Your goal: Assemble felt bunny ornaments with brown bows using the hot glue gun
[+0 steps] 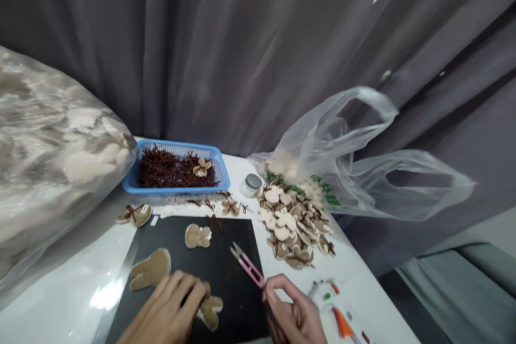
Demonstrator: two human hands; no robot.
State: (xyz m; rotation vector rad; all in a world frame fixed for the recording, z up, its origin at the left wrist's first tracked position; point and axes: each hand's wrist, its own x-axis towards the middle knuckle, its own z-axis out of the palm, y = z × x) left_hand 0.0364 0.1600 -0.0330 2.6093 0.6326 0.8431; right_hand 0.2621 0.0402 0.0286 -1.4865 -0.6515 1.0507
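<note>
My left hand (177, 301) is low over a black mat (231, 279), its fingers curled onto a small tan plush bunny-shaped patch (210, 313) whose ears stick out to the right. My right hand (296, 312) has its thumb and forefinger pinched at the handle end of pink thread snips (250, 269); the blades point up and left, apart at the tips. Close to my left knuckles lies a larger tan bunny piece (152, 269). Another bunny patch (197, 236) rests near the mat's top.
A blue basket (177, 191) of dark brown bows stands at the back. Right of the mat are a heap of bunny patches (292, 220), a lidded jar (250, 185), a clear plastic bag (342, 145) and a glue gun (334, 306). A large stuffed bag (60, 145) bulges in from the left.
</note>
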